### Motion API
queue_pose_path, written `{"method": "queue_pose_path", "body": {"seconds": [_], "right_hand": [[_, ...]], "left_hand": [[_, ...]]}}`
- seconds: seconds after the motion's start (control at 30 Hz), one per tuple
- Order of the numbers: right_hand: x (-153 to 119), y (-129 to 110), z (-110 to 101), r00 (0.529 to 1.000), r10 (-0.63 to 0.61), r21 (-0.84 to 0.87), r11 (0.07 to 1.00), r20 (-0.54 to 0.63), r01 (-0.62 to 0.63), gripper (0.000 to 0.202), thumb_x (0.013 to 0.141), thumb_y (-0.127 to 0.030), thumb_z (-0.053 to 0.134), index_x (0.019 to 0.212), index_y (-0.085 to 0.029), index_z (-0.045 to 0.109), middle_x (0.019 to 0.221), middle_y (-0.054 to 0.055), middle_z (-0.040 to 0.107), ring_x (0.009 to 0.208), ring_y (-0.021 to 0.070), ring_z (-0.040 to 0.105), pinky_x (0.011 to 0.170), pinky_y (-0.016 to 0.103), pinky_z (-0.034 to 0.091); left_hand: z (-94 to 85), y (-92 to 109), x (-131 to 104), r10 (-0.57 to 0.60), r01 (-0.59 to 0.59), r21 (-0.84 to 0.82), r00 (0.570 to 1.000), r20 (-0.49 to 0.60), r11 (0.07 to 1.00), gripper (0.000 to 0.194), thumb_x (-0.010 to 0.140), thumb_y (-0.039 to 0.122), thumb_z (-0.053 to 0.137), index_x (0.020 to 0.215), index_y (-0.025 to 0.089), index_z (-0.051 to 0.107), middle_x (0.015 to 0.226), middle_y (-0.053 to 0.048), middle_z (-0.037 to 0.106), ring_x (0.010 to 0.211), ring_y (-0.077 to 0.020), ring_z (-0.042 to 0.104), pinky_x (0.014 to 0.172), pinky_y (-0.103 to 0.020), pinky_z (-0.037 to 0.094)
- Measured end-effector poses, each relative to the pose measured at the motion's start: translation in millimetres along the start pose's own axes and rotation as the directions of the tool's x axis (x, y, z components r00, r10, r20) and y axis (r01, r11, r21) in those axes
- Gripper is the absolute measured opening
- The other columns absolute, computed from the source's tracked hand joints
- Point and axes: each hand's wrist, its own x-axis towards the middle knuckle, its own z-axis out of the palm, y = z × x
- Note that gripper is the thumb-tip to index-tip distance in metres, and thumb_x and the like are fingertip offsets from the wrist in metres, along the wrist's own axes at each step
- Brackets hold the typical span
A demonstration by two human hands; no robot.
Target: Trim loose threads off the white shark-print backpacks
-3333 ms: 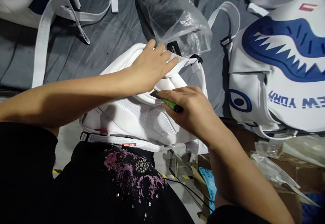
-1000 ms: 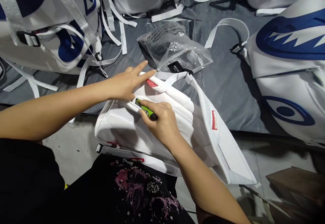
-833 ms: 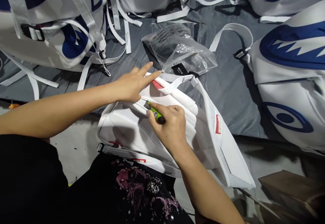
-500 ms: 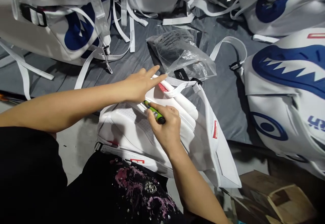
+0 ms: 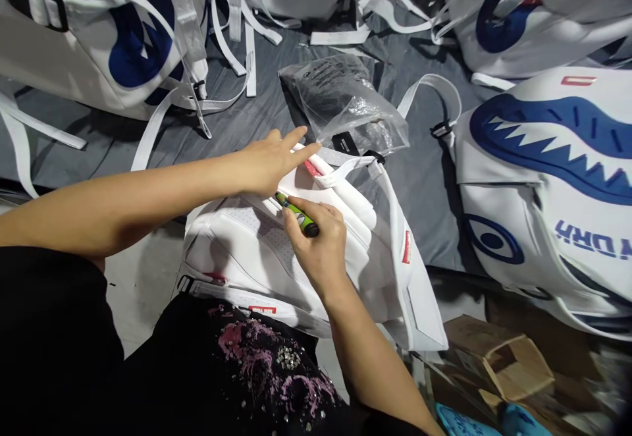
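A white backpack (image 5: 237, 245) with red labels lies in front of me, partly over the table edge. My left hand (image 5: 271, 159) rests flat on its upper part with the fingers spread. In my right hand (image 5: 320, 238) is a green and black pen-like tool (image 5: 299, 215), held between thumb and fingers. The tool's tip touches or nearly touches the white fabric beside my left palm. Past my left fingertips, a white strap (image 5: 340, 176) loops by a red patch on the bag.
A clear plastic bag (image 5: 350, 93) lies on the grey table cover (image 5: 261, 116) behind the backpack. White backpacks with blue shark-like prints stand at the left (image 5: 74, 60) and right (image 5: 513, 205). An open cardboard box (image 5: 498, 357) is low at the right.
The view has shifted a little, so the surroundings sit further left, and more shows at the lower right. Both hands keep nearly the same pose on the backpack.
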Motion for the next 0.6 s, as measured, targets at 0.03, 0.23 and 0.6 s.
{"method": "queue_pose_path", "body": {"seconds": [0.03, 0.23, 0.6], "right_hand": [[-0.3, -0.1, -0.2, 1.000, 0.010, -0.022, 1.000, -0.011, -0.010, 0.023, 0.094, -0.035, 0.060, 0.104, -0.020, 0.075, 0.092, 0.003, 0.079, 0.080, 0.0188, 0.070, 0.098, 0.041, 0.044], [-0.5, -0.4, -0.7, 1.000, 0.017, 0.004, 1.000, 0.000, -0.017, 0.023, 0.093, -0.034, 0.061, 0.104, -0.019, 0.075, 0.089, 0.003, 0.079, 0.077, 0.0184, 0.070, 0.097, 0.041, 0.045], [6.4, -4.0, 0.9, 0.999, -0.020, 0.033, 0.999, 0.047, 0.018, 0.017, 0.091, -0.027, 0.062, 0.101, -0.019, 0.074, 0.091, 0.005, 0.079, 0.081, 0.0209, 0.072, 0.088, 0.042, 0.049]], "left_hand": [[0.2, -0.3, 0.1, 0.001, -0.001, 0.001, 1.000, 0.002, 1.000, 0.104, 0.078, 0.007, 0.060, 0.162, 0.033, 0.003, 0.170, -0.010, -0.005, 0.144, -0.0403, 0.031, 0.104, -0.046, 0.048], [0.5, 0.3, -0.8, 0.004, -0.003, 0.017, 1.000, -0.019, 1.000, 0.102, 0.078, 0.005, 0.060, 0.162, 0.031, 0.007, 0.170, -0.012, 0.000, 0.142, -0.0387, 0.035, 0.106, -0.046, 0.046], [1.4, 0.6, -3.6, 0.007, -0.005, 0.065, 0.999, -0.033, 0.998, 0.098, 0.081, 0.007, 0.058, 0.162, 0.028, 0.007, 0.170, -0.013, 0.003, 0.140, -0.0373, 0.037, 0.102, -0.043, 0.049]]}}
